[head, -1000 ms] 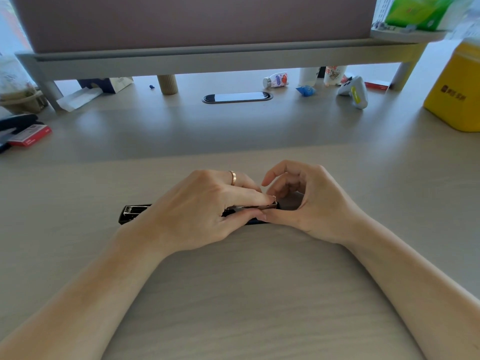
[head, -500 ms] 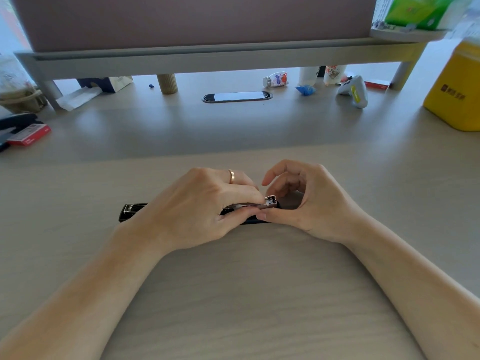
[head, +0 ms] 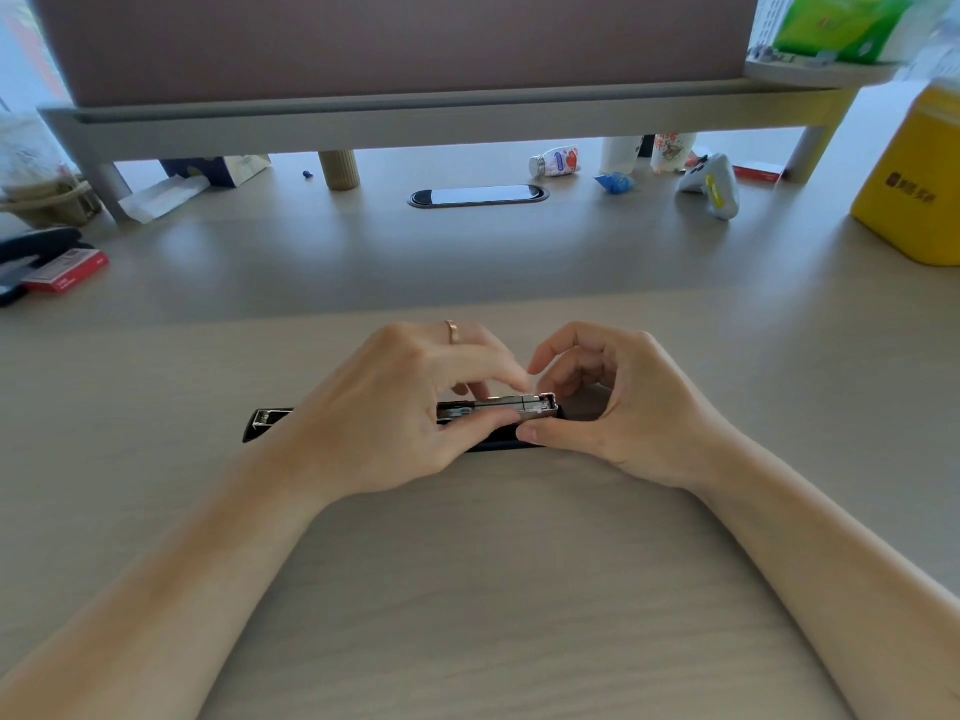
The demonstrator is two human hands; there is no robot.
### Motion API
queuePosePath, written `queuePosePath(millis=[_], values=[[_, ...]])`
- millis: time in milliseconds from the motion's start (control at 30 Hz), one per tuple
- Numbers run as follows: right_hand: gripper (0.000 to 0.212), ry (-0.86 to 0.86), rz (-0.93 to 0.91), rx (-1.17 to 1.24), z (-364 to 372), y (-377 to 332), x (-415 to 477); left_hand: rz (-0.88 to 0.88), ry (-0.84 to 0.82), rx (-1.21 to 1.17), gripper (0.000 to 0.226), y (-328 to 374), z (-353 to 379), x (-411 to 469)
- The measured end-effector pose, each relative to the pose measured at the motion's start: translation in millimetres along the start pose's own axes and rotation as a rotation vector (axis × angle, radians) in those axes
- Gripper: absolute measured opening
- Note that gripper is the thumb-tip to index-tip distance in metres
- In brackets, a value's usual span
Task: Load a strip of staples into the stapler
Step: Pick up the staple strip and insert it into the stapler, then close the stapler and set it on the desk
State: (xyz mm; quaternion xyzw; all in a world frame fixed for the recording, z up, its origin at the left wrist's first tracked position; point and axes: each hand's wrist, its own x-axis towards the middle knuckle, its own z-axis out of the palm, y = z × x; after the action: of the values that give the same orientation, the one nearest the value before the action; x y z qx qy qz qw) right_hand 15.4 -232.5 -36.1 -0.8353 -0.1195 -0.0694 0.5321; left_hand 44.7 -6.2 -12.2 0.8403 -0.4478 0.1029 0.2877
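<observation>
Stapler (head: 270, 420) open on desk (head: 467, 589); staple strip (head: 501, 403) in channel; left hand (head: 395, 407) pinches strip, right hand (head: 623, 402) clasps stapler.

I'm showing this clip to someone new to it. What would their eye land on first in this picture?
First, the two bare hands meeting at mid-desk: the left hand, wearing a gold ring, and the right hand both work on the opened black stapler, whose metal channel shows between them. Next, the bright yellow box at the far right edge. Then the small clutter under the raised shelf, such as a little bottle.
</observation>
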Motion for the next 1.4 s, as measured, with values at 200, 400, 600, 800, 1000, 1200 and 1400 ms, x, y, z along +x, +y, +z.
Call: queuePosePath(millis=[200, 400, 600, 800, 1000, 1200, 1400], values=[[0.041, -0.009, -0.001, -0.013, -0.1, 0.2, -0.7, -0.056, -0.015, -0.013, 0.004, -1.6, -4.8, -1.6], [0.041, -0.008, -0.007, -0.01, 0.3, 2.3, 0.3, -0.046, -0.032, -0.039, 0.01, 2.7, -0.1, 2.3], [0.038, -0.018, -0.031, -0.022, -0.1, 4.8, 0.0, -0.12, 0.048, 0.002, 0.026, 3.3, -16.7, -4.7], [0.024, -0.033, -0.059, -0.066, -0.8, 5.5, -1.0, -0.411, -0.222, 0.155, 0.028, -19.8, -64.8, -36.2], [0.018, -0.045, -0.055, -0.074, 0.9, 7.7, -2.4, -0.436, -0.395, 0.221, 0.019, -7.1, -78.6, -27.3], [0.017, -0.051, -0.048, -0.076, 0.9, 3.4, -5.9, -0.356, -0.66, 0.624, 0.023, 27.3, -87.8, 20.1], [0.018, -0.039, -0.048, -0.074, 1.9, 3.8, -5.5, -0.398, -0.617, 0.576, 0.054, 47.5, -80.0, 58.6]])
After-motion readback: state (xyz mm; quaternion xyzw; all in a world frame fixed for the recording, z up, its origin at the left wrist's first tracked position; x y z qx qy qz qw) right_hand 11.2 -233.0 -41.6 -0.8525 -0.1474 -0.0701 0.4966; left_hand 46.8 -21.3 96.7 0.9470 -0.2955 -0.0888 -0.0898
